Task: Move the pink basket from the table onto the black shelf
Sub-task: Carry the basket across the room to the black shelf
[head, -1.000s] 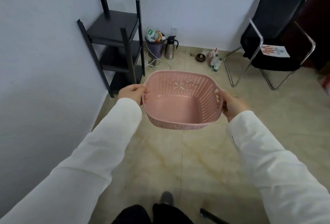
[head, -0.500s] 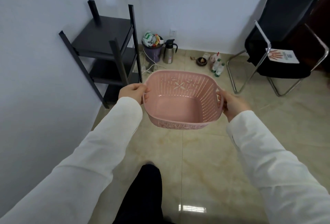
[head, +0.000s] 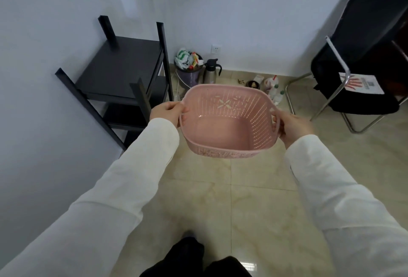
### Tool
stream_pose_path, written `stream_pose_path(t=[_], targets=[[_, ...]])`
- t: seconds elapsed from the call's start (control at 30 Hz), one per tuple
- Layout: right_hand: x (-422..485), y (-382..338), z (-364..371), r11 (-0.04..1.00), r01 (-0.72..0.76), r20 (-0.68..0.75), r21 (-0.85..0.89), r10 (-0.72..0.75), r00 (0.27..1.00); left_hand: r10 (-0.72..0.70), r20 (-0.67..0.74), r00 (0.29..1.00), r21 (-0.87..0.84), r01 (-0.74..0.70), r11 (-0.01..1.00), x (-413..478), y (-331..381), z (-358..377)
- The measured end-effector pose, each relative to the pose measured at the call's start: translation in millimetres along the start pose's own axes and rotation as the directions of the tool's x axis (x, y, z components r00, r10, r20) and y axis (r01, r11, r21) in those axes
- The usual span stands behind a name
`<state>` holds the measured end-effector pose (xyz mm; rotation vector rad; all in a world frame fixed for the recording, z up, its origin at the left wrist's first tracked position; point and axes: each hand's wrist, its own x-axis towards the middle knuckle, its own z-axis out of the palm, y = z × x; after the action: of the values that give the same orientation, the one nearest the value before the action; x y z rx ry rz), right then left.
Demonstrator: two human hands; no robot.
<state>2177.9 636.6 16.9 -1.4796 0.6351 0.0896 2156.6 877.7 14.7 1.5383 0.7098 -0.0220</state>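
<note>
Basket (head: pixel 227 122) in pink plastic hung in the air between your two hands, clear of the floor and not yet over the black shelf (head: pixel 120 71), which stood ahead and to the outside of your left fingers against the wall. Your left hand (head: pixel 169 113) was closed on the left rim, thumb on top and fingertips curled inside; your right hand (head: pixel 291 123) was wrapped round the right handle, fingers through its slot. From there, the likeliest trouble was the shelf's corner posts: they rose above the top board, and if you swung the basket in low, its near wall could have caught the front post just beyond your left knuckles and tipped out of your grip. You could also have set it half on an edge, since the board looked barely wider than the basket. Past your fingertips, on the floor by the wall, clutter sat close to the shelf. By count: one basket, empty; one shelf showing three tiers and four posts; one full bin (head: pixel 187 67); one flask (head: pixel 210 73); one chair (head: pixel 362 91) beyond your right hand.
</note>
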Motion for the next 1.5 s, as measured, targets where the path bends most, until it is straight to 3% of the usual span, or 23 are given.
stream_pose_path(t=[0.43,0.73,1.03,1.27,1.5], targets=[[156,-56,57,0.999,-0.017,0.118,-0.046,0.023,0.993,-0.021,-0.121,0.992,0.007,0.022,1.0,122,54,59],[265,-126,93,0.998,0.049,0.268,-0.048,-0.035,0.963,-0.004,-0.23,0.973,-0.028,-0.002,1.0,186,109,116],[327,-139,148,0.978,0.078,0.334,-0.192,-0.009,0.942,-0.033,-0.323,0.946,-0.043,0.02,0.999,239,130,116],[355,-167,193,0.983,0.067,0.334,-0.168,-0.007,0.942,-0.029,-0.309,0.951,-0.072,0.007,0.997,298,154,112],[387,-202,269,0.957,0.181,0.373,-0.228,-0.086,0.924,-0.021,-0.305,0.952,-0.105,-0.012,0.994,363,193,85]])
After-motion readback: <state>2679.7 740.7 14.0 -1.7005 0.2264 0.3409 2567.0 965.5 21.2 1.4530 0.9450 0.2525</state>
